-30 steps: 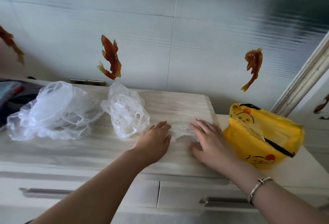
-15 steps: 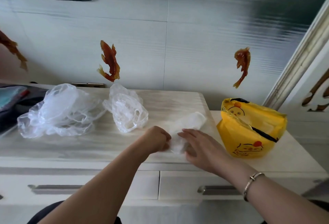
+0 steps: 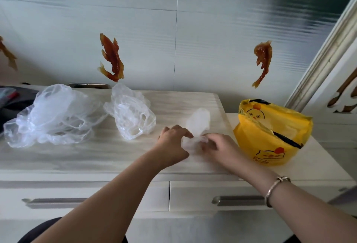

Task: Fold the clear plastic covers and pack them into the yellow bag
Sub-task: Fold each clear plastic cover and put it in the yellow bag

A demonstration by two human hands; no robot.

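Observation:
A narrow folded clear plastic cover [image 3: 199, 122] lies on the pale wooden cabinet top [image 3: 96, 156], its far end pointing away from me. My left hand [image 3: 172, 144] and my right hand [image 3: 219, 147] both pinch its near end between curled fingers. The yellow bag [image 3: 270, 136] with a chick print stands open just right of my right hand. Two more crumpled clear covers lie to the left: a big one [image 3: 52, 116] and a smaller one [image 3: 133, 116].
Two drawers with metal handles [image 3: 237, 200] sit below the cabinet top. A dark object [image 3: 11, 101] lies at the far left edge. The white wall behind bears orange fish stickers [image 3: 112, 58]. A door frame [image 3: 326, 59] rises at the right.
My hands went from pressing the cover flat to drawing together and pinching its near end, which has bunched up. The cover is now narrower and longer.

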